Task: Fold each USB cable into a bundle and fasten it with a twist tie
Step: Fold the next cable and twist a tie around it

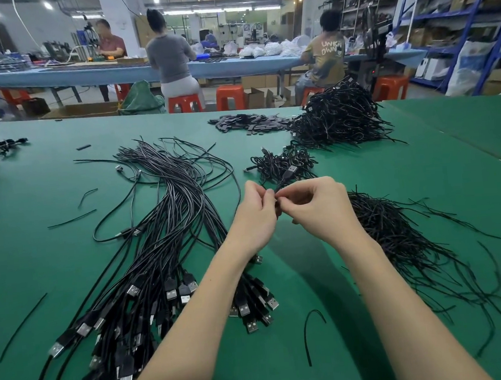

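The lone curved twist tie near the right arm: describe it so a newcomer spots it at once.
Start at the green table and find the heap of loose twist ties right of the hands. Nearer the camera, between that heap and the USB plugs, lies one curved twist tie. It alone lies apart, bent like a hook.

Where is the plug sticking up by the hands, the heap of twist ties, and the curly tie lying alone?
USB plug (291, 170), head view: on its black housing above the fingers.
Pile of twist ties (391, 223), head view: on the dense middle.
Lone curved twist tie (307, 330), head view: on its left strand.
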